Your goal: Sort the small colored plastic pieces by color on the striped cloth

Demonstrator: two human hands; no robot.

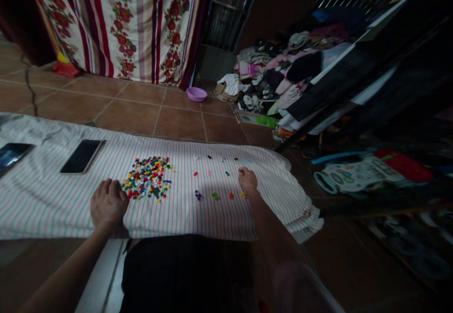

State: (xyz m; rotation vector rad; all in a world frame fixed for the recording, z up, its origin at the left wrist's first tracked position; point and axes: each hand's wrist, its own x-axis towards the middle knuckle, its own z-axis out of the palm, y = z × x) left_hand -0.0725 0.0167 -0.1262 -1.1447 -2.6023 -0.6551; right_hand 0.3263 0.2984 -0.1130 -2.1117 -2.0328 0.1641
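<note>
A mixed heap of tiny coloured cubes [148, 178] lies on a striped cloth. Beside the heap's lower left edge, my left hand [109, 200] rests palm down, fingers loosely stretched over the cloth. My right hand [247, 179] is at the right, with thumb and fingers pinched at a small dark cube [241, 171] low over the cloth. Around it are small groups sorted by colour: purple cubes [197, 195], lime green cubes [214, 196], orange cubes [230, 195] and yellow cubes [243, 195]. Behind these sit a red cube [195, 174], pink cubes [209, 173] and a green cube [227, 173].
A farther row has white [196, 157], black [209, 157] and light blue pieces [248, 161]. A phone [82, 156] and another dark-screened device [13, 155] lie left. Beyond are a purple basin [197, 94], piled clothes [272, 72] and a floral curtain [141, 25].
</note>
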